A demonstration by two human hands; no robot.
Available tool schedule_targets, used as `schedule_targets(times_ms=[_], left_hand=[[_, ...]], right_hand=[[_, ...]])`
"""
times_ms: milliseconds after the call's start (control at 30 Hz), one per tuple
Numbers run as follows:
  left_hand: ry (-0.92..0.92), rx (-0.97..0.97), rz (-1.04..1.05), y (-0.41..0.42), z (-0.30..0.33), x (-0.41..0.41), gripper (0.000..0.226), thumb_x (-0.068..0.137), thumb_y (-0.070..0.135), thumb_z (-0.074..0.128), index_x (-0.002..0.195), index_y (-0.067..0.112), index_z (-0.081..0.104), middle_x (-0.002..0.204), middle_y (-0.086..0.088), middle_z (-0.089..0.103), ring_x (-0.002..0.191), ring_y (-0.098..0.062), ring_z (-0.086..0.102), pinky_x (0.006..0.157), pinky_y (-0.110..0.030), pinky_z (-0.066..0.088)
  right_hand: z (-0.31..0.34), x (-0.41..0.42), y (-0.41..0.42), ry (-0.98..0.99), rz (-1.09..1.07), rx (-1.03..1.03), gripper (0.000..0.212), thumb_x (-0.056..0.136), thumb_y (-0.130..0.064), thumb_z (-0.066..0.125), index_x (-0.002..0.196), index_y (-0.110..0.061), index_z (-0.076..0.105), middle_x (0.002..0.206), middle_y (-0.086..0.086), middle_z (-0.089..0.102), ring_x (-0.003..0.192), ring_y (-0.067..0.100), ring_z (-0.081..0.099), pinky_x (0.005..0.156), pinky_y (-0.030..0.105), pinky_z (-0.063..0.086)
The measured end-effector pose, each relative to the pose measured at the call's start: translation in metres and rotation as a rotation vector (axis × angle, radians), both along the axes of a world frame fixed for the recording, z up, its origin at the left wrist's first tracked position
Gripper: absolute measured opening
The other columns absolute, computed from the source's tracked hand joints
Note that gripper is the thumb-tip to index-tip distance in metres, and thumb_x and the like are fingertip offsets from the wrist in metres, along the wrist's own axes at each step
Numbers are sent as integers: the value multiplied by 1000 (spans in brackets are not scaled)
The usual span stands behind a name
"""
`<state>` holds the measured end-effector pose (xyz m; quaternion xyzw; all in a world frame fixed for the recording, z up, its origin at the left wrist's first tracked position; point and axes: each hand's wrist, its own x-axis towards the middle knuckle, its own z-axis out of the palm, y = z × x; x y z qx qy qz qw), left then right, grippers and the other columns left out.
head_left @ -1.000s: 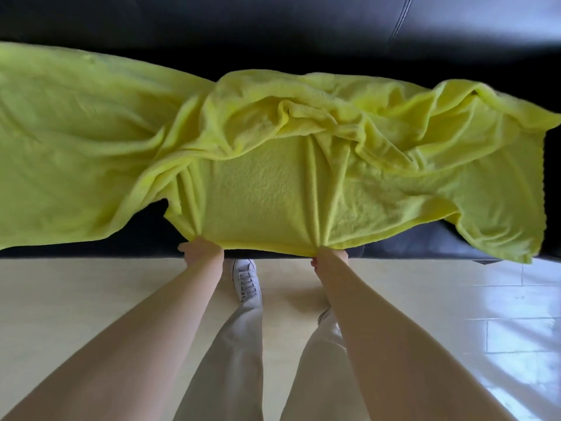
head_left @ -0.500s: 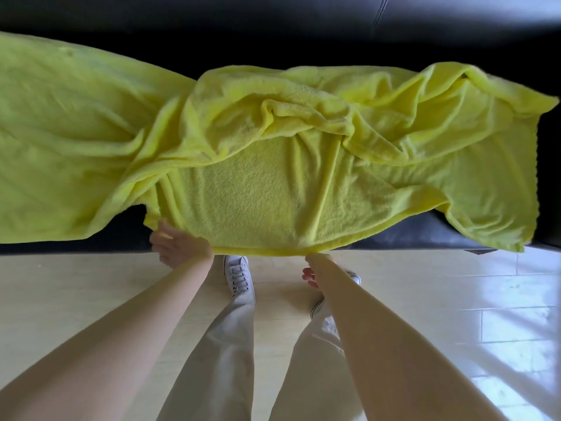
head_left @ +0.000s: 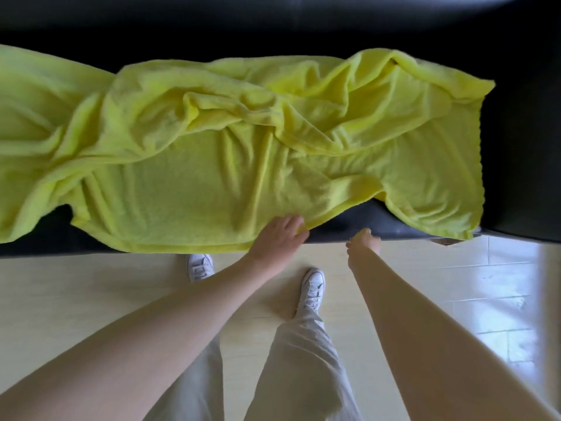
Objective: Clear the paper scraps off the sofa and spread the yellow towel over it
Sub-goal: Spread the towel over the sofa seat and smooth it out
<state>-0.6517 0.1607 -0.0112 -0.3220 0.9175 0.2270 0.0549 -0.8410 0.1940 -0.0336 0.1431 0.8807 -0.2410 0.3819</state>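
- Towel point(head_left: 194, 177): bright yellow and fluffy, lying crumpled along the sofa seat. It runs off the left edge of view to short of the right arm. Thick folds bunch across its far middle, the near middle lies flatter, and its near hem hangs over the seat front.
- Sofa point(head_left: 516, 147): black and glossy, its seat mostly covered, bare at the right end.
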Motion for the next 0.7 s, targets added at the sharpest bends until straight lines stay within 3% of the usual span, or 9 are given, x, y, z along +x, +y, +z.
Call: schedule_targets(times_ms=[33,100,167,233,333,433,500,600,700], left_hand=[[-85,-37,-128,7,0,-22,43,71,11,71,113,15,61,129,-13,52,118,-30,51,91,-37,45],[-217,-52,-212,21,-8,-60,45,89,17,54,134,19,47,155,-16,19,142,-31,21,107,-41,29],[-253,-31,-54,26,-10,-98,49,94,20,48,142,19,38,159,-18,2,146,-32,8,111,-42,25],[-261,4,134,25,-10,-123,55,94,21,48,146,17,32,159,-19,-1,146,-33,8,110,-42,28],[-311,53,308,26,-12,-152,58,93,23,49,146,10,30,157,-16,12,143,-31,19,106,-39,33],[-288,5,330,28,-14,-156,53,88,20,56,137,6,43,143,-9,39,127,-27,41,97,-37,40],[-246,-78,292,30,-14,-149,36,81,17,61,116,8,61,120,-4,57,105,-25,55,86,-35,44],[-229,-153,186,36,-13,-130,19,79,18,52,91,12,65,94,0,61,87,-24,56,77,-34,42],[-275,-145,65,43,-15,-113,16,74,18,59,87,12,65,89,-2,61,85,-25,57,75,-36,43]], right_hand=[[1,-19,0,-33,-38,-41,43,95,-36,36,125,-9,50,106,14,60,85,27,55,79,38,49],[5,-53,-2,-105,-102,-127,38,98,-42,38,117,-12,50,102,10,58,75,21,57,76,36,51],[8,-91,-3,-145,-122,-178,35,98,-42,42,110,-10,51,99,8,57,67,15,56,66,29,50],[8,-119,-3,-180,-144,-200,28,96,-36,48,105,-9,52,92,6,58,67,13,57,59,24,49],[11,-154,4,-270,-207,-183,11,94,-17,51,85,-11,53,77,1,54,59,11,53,46,20,47],[11,-172,14,-320,-216,-192,18,93,-8,48,76,-11,51,74,-1,55,59,10,55,55,21,46],[11,-174,23,-329,-189,-186,19,93,-8,48,75,-10,51,73,-1,56,66,8,59,64,22,48],[12,-167,37,-312,-146,-165,25,93,-6,39,70,-14,46,70,-3,52,64,7,56,72,25,46],[11,-165,58,-299,-95,-130,27,97,-8,37,72,-16,45,76,-2,51,66,8,54,70,27,46]])
